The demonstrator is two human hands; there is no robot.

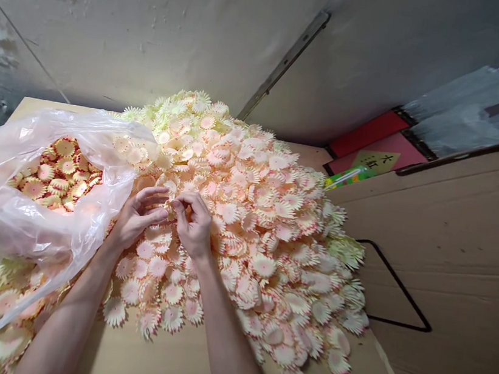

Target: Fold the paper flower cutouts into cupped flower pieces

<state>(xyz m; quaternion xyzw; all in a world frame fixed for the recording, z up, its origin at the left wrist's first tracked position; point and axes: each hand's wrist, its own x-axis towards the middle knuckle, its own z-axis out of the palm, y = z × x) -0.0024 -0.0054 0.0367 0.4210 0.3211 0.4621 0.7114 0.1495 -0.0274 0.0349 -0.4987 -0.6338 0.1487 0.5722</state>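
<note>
My left hand (142, 213) and my right hand (192, 222) meet over the near left part of a large heap of flower-shaped pieces (264, 265), pale cream and pink with red-tipped petals. Between my fingertips is a small pale-yellow flower piece (170, 206), mostly covered by the fingers. My left thumb and fingers close in on it from the left. On the other side, the right thumb and index finger are pinched together at it. A clear plastic bag (108, 177) stands open just left of my left hand, with smaller, redder-edged flower pieces (60, 177) inside.
The heap spreads over a light wooden table (162, 359). More pieces lie below the bag at the left. A grey wall (181, 37) rises behind. Along the right stands a cardboard sheet (452, 256) with a bent black metal bar (402, 287) before it; red boxes (374, 145) are behind.
</note>
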